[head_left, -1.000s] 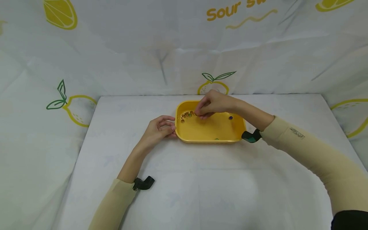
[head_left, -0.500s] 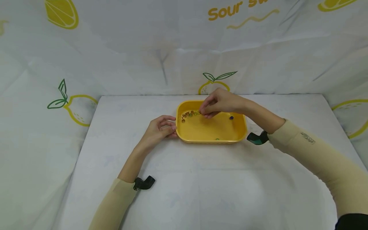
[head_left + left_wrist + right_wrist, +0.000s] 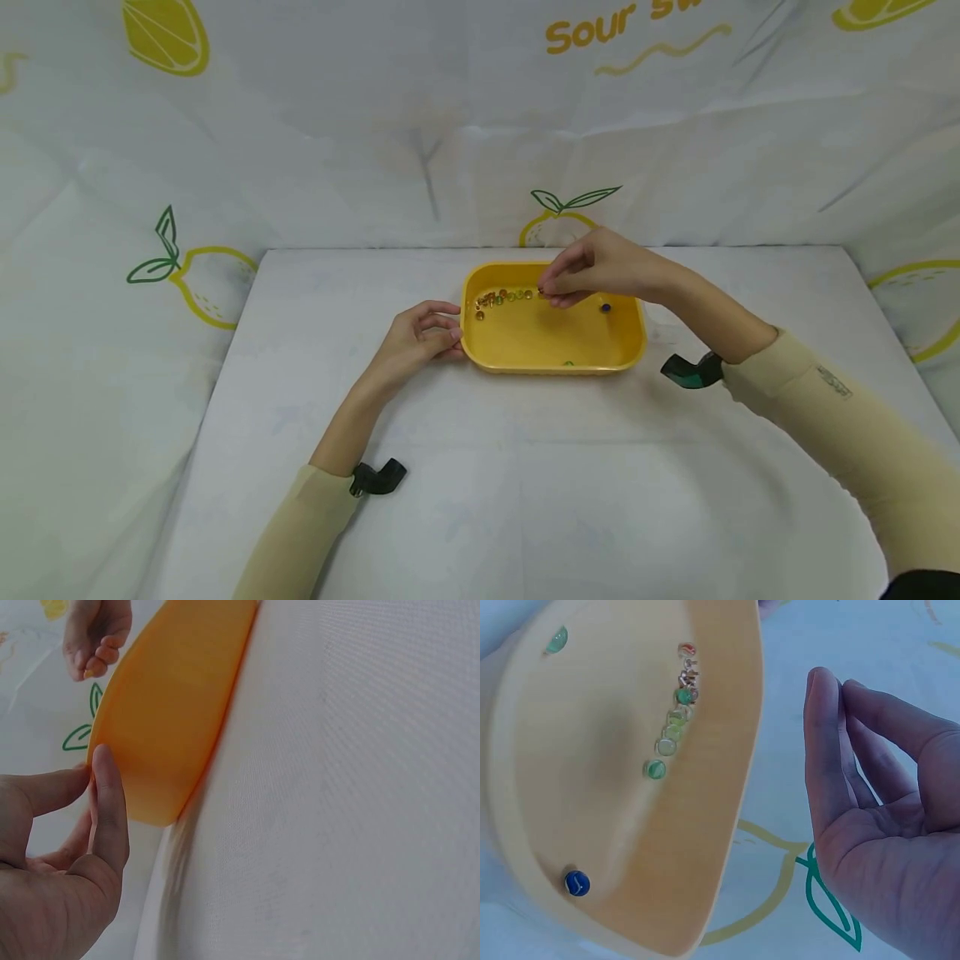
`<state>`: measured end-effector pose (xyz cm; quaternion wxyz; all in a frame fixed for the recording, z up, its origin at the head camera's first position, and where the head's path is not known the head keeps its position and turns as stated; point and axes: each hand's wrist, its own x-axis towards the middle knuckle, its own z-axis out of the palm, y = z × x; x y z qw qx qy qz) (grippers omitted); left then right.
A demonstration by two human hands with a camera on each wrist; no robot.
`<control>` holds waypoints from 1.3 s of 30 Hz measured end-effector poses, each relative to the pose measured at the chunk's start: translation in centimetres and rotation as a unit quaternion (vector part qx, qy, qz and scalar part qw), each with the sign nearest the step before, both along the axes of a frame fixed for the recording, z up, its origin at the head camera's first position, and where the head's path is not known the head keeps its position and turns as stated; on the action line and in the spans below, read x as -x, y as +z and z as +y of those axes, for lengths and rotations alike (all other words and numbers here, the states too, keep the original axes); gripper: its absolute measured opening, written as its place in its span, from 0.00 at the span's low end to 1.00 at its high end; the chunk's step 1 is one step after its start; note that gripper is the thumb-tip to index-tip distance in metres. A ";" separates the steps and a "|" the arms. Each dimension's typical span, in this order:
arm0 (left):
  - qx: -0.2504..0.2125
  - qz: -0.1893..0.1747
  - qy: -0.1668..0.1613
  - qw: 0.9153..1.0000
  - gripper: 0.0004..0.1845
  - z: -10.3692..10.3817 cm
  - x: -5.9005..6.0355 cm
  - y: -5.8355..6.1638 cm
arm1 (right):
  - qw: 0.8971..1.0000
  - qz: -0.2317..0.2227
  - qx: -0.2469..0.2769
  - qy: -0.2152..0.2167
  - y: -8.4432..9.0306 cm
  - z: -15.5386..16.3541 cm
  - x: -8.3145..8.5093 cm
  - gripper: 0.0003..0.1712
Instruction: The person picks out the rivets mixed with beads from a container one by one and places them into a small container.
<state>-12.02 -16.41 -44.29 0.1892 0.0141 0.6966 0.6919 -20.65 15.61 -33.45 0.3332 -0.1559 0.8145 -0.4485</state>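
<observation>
Evidently, arranging was the step in hand: marbles (image 3: 520, 295) lay in a loose curved line by the far wall of the yellow tray (image 3: 546, 337), mostly in its left half, with small gold pieces (image 3: 688, 677) clustered among them. The tray stood upright on the counter (image 3: 525, 492).

Right hand (image 3: 594, 263): over the tray's far side, thumb and fingertips drawn together beside the right end of the line. Could not tell whether anything small was pinched there; the right wrist view showed nothing distinct between the tips.

Left hand (image 3: 415, 335): fingers loosely bent, thumb and fingertips laid against the tray's left end, not wrapped round it. Judged to be steadying.

Outliers: a blue marble (image 3: 577, 883) near the right end and a pale green marble (image 3: 557, 640) against the near wall, both well apart from the line.

Assessment: the next move probably called for a light fingertip adjustment at the line's right end, without rolling neighbouring pieces, while the left hand braced the tray.
</observation>
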 end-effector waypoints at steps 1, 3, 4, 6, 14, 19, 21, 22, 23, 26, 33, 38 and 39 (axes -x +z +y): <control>0.000 0.000 0.000 1.000 0.22 0.0 0.0 0.0 | 1.000 0.000 -0.001 -0.003 0.0 0.2 -0.1 0.13; 0.000 0.002 0.000 1.000 0.22 0.0 0.0 0.0 | 1.000 0.000 -0.003 -0.008 0.1 0.6 -0.3 0.13; -0.001 0.002 0.000 1.000 0.22 0.0 0.0 0.0 | 1.000 0.001 -0.003 -0.010 0.1 0.8 -0.4 0.13; -0.001 0.002 0.000 1.000 0.22 0.0 0.0 0.0 | 1.000 0.001 0.000 -0.014 0.2 1.3 -0.5 0.14; 0.000 -0.001 0.002 1.000 0.21 0.1 0.1 -0.1 | 0.999 0.010 0.034 -0.036 0.7 3.2 -1.2 0.17; -0.002 -0.003 0.003 1.000 0.21 0.1 0.1 0.0 | 0.998 0.020 0.031 -0.047 0.9 4.3 -1.8 0.18; -0.003 -0.004 0.003 1.000 0.21 0.1 0.0 0.0 | 0.998 0.023 0.033 -0.053 1.0 4.8 -2.0 0.17; -0.003 -0.004 0.003 1.000 0.21 0.1 0.0 0.0 | 0.997 0.025 0.036 -0.056 1.0 5.0 -2.1 0.17; -0.003 -0.004 0.003 1.000 0.21 0.1 0.0 0.0 | 0.997 0.025 0.039 -0.062 1.0 5.2 -2.1 0.17; -0.004 -0.004 0.002 1.000 0.22 0.1 0.0 0.0 | 0.996 0.032 0.041 -0.077 1.0 6.0 -2.4 0.17; -0.003 0.000 0.003 1.000 0.21 0.0 0.0 -0.1 | 0.994 0.039 0.013 -0.105 1.0 7.5 -3.1 0.21; 0.001 0.001 0.002 1.000 0.22 0.0 0.0 -0.1 | 0.991 0.055 0.014 -0.120 0.7 8.6 -3.5 0.20; 0.002 0.001 0.002 1.000 0.22 0.0 0.0 -0.1 | 0.991 0.058 0.015 -0.123 0.7 8.9 -3.6 0.20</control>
